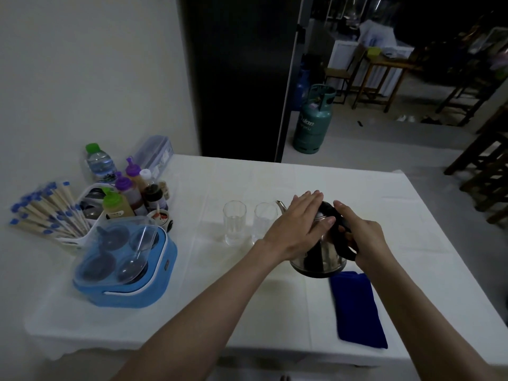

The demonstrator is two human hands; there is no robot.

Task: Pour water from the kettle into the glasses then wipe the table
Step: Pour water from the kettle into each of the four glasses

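From the head camera, the kettle (319, 257) stands mid-table (302, 177), well in from every edge, with bare cloth open to its right and front. The right hand (362, 237) is closed around the black handle; the left hand (297, 226) lies flat, fingers together, over the lid. Two glasses (234, 222) stand just left of the spout. A blue cloth (357, 309) lies just in front. Condiment bottles (123, 196) and a blue container (126, 265) crowd the left side.

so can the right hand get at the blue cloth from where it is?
Probably yes. The blue cloth lies flat on the table just nearer the person than the kettle, with nothing on it. But the right hand is gripping the kettle handle, so it must let go first.
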